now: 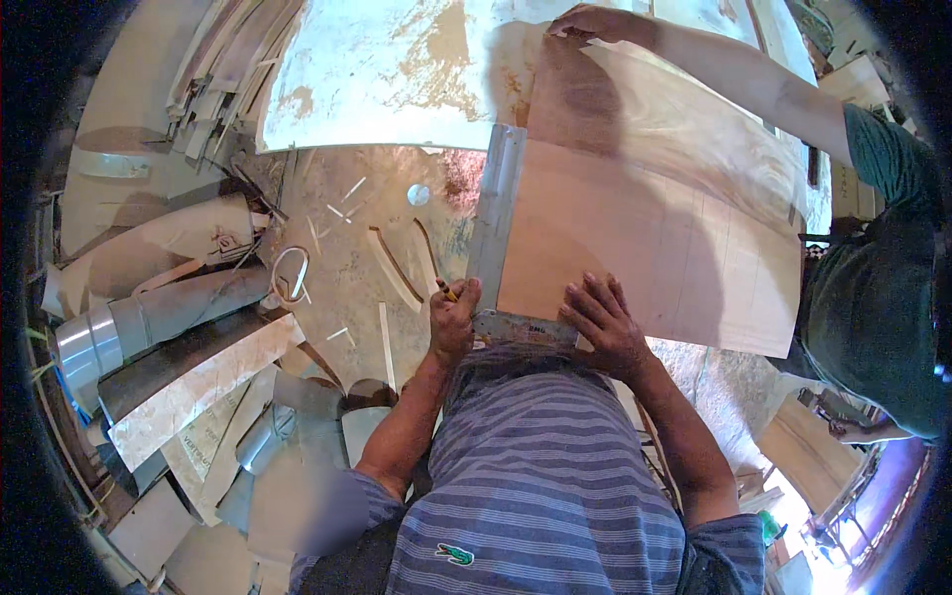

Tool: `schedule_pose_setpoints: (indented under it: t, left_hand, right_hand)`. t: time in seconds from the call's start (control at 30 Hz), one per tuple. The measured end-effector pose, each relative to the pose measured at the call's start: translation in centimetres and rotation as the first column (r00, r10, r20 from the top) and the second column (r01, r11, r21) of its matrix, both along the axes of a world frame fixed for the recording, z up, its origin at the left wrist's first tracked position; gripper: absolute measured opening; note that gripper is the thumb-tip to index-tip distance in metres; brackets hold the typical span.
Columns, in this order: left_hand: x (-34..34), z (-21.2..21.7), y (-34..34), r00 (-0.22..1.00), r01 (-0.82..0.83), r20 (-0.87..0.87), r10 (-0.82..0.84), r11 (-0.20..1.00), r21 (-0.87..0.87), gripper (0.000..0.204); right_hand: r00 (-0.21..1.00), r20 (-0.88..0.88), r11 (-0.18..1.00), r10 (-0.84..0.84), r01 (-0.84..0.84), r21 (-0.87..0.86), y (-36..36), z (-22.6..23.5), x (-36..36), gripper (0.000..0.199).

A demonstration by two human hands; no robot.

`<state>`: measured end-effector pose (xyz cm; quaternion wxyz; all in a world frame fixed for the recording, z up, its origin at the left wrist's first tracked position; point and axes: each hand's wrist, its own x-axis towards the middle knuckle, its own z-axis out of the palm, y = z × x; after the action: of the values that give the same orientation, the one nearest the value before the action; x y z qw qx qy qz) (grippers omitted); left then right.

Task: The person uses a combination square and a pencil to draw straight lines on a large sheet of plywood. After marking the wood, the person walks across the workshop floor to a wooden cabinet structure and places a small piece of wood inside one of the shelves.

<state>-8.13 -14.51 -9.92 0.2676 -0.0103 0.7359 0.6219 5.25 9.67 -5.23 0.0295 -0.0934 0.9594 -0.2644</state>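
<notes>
A thin reddish-brown plywood sheet (615,238) lies in front of me, its far end over a white, brown-stained table. Along its left edge runs a long grey metal bar (489,218), and a shorter metal piece (526,328) crosses its near edge, the two forming an L like a square. My left hand (453,319) is closed around a yellow-and-black pencil (445,289) beside the bar's near end. Flat on the sheet's near edge lies my right hand (607,322), fingers spread, next to the shorter piece. Another person's hand (585,22) touches the sheet's far left corner.
The stained table (397,79) fills the far side. At right stands the other person in a dark shirt (873,288). Curved wood strips (397,268) and scraps lie on the floor. Rolled sheets (169,307) and offcuts are piled at left.
</notes>
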Motion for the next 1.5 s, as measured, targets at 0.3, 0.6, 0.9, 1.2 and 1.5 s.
schedule_pose_setpoints:
  t: [0.3,0.6,0.9,1.2,1.5]
  left_hand:
    - [0.6,0.3,0.5,0.998,-0.014,-0.059,0.011,0.999,-0.049,0.039]
    - [-0.3,0.3,0.0,0.947,0.111,-0.274,-0.17,0.97,-0.217,0.039]
    - [-0.1,0.6,0.2,1.0,-0.012,-0.021,0.012,1.0,-0.023,0.044]
    - [0.1,0.8,0.1,0.991,0.043,-0.117,-0.058,0.991,-0.124,0.04]
    - [0.1,0.4,0.4,0.718,0.065,-0.666,-0.203,0.972,-0.226,0.025]
  right_hand:
    - [0.998,-0.057,1.0,0.003,-0.001,0.03,0.2,0.1,-0.2,0.059]
    - [0.992,-0.123,0.999,0.033,-0.029,0.035,0.3,-2.1,0.5,0.052]
    - [0.996,-0.087,1.0,-0.004,0.003,-0.012,0.0,-0.4,-0.3,0.06]
    - [0.998,-0.059,1.0,0.002,-0.004,-0.029,0.0,0.1,-0.3,0.058]
    - [0.991,-0.125,0.997,0.037,-0.029,0.066,0.2,-1.7,0.2,0.056]
